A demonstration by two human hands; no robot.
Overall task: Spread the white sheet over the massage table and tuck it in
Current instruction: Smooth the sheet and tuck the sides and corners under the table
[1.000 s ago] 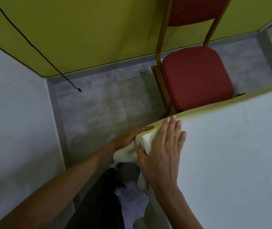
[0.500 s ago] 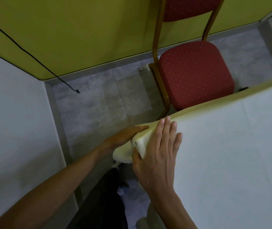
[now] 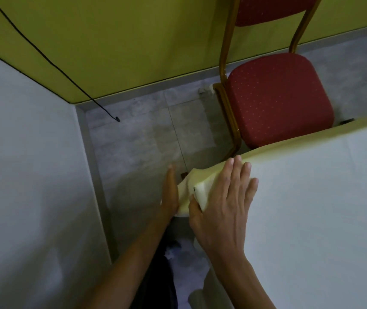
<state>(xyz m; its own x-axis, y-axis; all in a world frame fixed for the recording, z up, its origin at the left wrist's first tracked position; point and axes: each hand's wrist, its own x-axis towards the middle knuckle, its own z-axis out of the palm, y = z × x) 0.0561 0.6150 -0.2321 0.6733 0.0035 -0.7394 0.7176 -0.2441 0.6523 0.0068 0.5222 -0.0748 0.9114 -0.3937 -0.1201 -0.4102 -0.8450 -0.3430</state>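
The white sheet (image 3: 311,208) covers the massage table and fills the right half of the view, lying smooth on top. Its folded corner (image 3: 197,181) wraps the table's near-left corner. My right hand (image 3: 225,197) lies flat on that corner with straight fingers, thumb against the fold. My left hand (image 3: 170,195) stands edge-on with straight fingers, pressing the side of the sheet's hanging flap at the table's end. The table itself is hidden under the sheet.
A red padded chair (image 3: 278,99) with a gold frame stands just beyond the table's far edge. A white wall (image 3: 26,175) closes in on the left, a yellow-green wall (image 3: 122,41) behind. A black cable (image 3: 66,74) hangs to the grey tiled floor (image 3: 144,141).
My left hand has swung from reaching along the table's end to standing edge-on against the hanging flap. My right hand stays flat on the corner. The view shifted slightly.
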